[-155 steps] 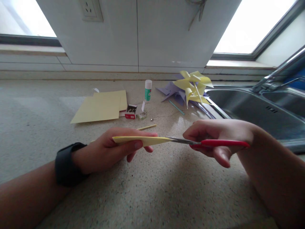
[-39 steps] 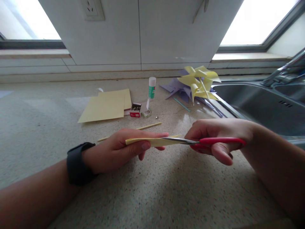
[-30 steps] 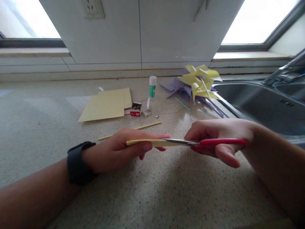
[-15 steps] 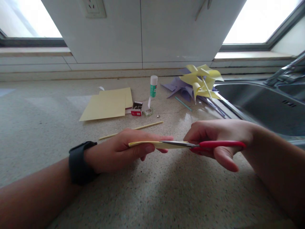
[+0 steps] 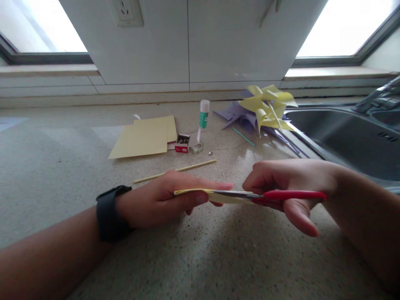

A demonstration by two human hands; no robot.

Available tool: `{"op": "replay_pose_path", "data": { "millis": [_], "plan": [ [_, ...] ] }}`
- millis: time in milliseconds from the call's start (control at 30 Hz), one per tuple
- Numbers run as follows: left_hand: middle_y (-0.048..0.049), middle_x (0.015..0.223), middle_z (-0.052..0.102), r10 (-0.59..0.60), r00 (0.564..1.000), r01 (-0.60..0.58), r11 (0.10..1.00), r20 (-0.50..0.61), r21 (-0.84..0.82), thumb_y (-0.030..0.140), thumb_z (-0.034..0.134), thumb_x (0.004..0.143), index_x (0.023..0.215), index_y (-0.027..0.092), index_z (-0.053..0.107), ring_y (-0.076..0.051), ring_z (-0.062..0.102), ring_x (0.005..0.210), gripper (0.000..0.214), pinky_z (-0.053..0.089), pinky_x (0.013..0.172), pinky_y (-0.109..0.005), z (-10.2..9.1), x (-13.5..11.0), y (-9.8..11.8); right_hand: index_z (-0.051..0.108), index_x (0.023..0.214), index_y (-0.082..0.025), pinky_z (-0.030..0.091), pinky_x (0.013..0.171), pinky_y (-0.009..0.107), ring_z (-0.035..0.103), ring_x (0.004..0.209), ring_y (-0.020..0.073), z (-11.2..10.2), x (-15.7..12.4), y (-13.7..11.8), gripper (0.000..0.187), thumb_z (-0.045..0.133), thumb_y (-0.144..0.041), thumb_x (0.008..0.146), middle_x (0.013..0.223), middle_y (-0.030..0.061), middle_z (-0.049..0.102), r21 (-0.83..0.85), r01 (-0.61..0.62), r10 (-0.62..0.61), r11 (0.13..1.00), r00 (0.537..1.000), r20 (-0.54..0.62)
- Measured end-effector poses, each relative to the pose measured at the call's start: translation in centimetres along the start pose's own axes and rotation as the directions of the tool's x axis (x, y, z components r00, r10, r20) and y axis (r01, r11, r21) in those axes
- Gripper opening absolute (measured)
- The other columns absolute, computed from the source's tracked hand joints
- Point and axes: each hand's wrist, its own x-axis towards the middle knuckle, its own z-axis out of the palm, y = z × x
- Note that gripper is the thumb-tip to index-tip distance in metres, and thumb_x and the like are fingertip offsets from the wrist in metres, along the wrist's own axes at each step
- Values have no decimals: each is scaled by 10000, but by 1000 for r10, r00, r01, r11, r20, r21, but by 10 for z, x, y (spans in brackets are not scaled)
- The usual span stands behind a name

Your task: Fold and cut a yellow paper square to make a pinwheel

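My left hand [image 5: 175,200], with a dark watch [image 5: 112,214] on its wrist, pinches a folded piece of yellow paper [image 5: 229,198] between thumb and fingers. In my right hand [image 5: 287,187] is a pair of scissors with red handles [image 5: 293,194]; the thumb passes through a handle loop and the other fingers curl beneath. The blades lie along the paper's upper edge, their tips close to my left thumb. From this edge-on angle I cannot tell how far the blades are apart. Just behind my left hand a thin stick [image 5: 196,165] lies on the counter.
Yellow paper sheets [image 5: 140,141] lie back left, beside a small red-and-white box of metal pins [image 5: 182,143]. A glue stick [image 5: 204,113] stands upright behind. Yellow [image 5: 265,106] and purple paper pinwheels [image 5: 234,113] rest near the sink [image 5: 337,137] on the right.
Both hands, the scissors and the paper sit slightly lower and further right in view, and the background has shifted right too. More of the paper's face shows below the blades. Both grips are unchanged.
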Motion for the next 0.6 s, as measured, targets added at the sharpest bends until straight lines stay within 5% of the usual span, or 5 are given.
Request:
{"op": "replay_pose_path", "data": {
  "millis": [167, 367, 600],
  "plan": [
    [-65, 869, 728, 23, 1000, -23, 998, -11, 57, 346, 447, 1048, 1465, 166, 525, -132, 592, 675, 460, 496, 642, -236, -1, 0, 0, 499, 675, -181, 303, 374, 186, 393, 420, 65, 0, -2, -7, 614, 789, -721, 640, 508, -69, 508, -72, -4, 4, 997, 1000, -7],
    [-93, 1451, 603, 17, 989, -25, 998, -146, -55, 314, 525, 1018, 1506, 268, 470, -216, 616, 1210, 493, 477, 1021, -330, 0, -4, -4, 495, 665, -185, 289, 383, 198, 384, 423, 67, -1, -4, -6, 670, 769, -790, 574, 516, -72, 499, -45, 0, -2, 999, 999, -47],
    [-78, 1486, 569, -30, 974, 16, 998, -224, -68, 339, 398, 1062, 1485, 281, 503, -230, 596, 1284, 439, 463, 1086, -396, 4, -13, -6, 515, 666, -180, 265, 369, 191, 381, 409, 61, -4, -4, -1, 663, 807, -764, 554, 512, -74, 505, 10, 60, -60, 998, 998, -37]
  ]
}}
